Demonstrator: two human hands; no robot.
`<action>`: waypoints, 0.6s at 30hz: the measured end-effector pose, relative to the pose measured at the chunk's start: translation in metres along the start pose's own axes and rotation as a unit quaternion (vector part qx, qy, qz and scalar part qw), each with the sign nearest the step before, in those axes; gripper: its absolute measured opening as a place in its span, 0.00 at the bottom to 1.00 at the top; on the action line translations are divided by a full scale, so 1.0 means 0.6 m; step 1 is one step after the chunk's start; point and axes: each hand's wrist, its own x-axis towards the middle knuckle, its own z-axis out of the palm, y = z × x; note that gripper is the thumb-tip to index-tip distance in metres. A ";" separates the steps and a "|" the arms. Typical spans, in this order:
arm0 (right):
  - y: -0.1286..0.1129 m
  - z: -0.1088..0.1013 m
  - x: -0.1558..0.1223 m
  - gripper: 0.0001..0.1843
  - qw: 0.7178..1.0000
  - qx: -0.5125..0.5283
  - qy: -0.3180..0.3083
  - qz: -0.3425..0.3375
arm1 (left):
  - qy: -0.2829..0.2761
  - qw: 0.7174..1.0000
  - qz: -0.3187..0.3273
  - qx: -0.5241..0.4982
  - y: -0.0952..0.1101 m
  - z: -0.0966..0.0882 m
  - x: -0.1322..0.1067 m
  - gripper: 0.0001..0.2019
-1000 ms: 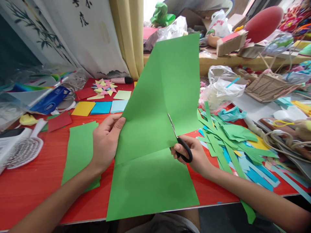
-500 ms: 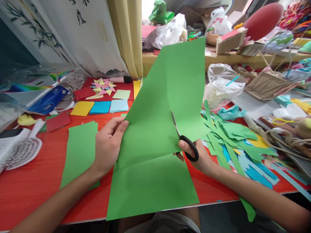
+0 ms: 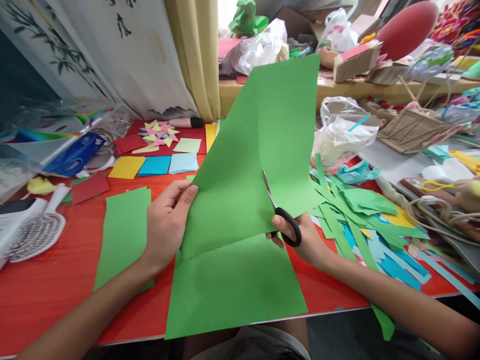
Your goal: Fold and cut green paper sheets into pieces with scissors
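My left hand (image 3: 170, 217) pinches the left edge of a large green paper sheet (image 3: 228, 180), thumb on top. The sheet is raised and tilted, with crease lines across it. Scissors (image 3: 288, 226) with black handles are gripped in my right hand (image 3: 305, 240). One blade lies over the paper and the other is hidden beneath it, along a cut coming from the right edge. Under the raised sheet another green paper area (image 3: 236, 290) reaches the table's front edge. A smaller green paper piece (image 3: 122, 235) lies left of my left hand.
Green and blue paper scraps (image 3: 360, 225) pile up on the right of the red table (image 3: 45, 300). Yellow, blue and pale squares (image 3: 153, 166) lie behind my left hand, near paper stars (image 3: 161, 132). At left is a hairbrush (image 3: 41, 235); behind, a cluttered shelf (image 3: 240, 92).
My right hand and the scissors have shifted slightly left, further into the green sheet. The sheet's far right corner has risen a little. My left hand stays almost in place.
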 end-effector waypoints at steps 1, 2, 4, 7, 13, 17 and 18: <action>0.000 0.000 0.000 0.29 1.000 -0.003 -0.001 0.001 | 0.000 1.000 0.001 -0.001 0.000 0.000 0.000 0.11; 0.001 0.000 0.000 0.29 1.000 -0.006 -0.002 0.002 | -0.002 1.000 0.001 0.001 0.000 0.000 0.000 0.12; 0.001 -0.001 0.000 0.29 1.000 -0.007 -0.002 0.006 | -0.003 1.000 -0.001 0.010 0.000 0.000 -0.001 0.12; 0.003 -0.002 0.000 0.28 1.000 -0.004 0.001 0.010 | -0.001 1.000 -0.004 0.023 0.001 0.001 -0.002 0.13; 0.005 0.000 -0.001 0.27 1.000 0.003 -0.003 -0.004 | -0.008 1.000 -0.005 0.020 0.000 0.000 -0.002 0.13; 0.008 0.001 -0.001 0.28 1.000 -0.003 0.007 0.000 | -0.011 1.000 -0.007 0.022 -0.001 -0.001 -0.002 0.12; 0.009 0.001 -0.001 0.28 1.000 -0.006 0.019 -0.003 | -0.014 1.000 -0.006 0.022 -0.001 -0.001 -0.002 0.12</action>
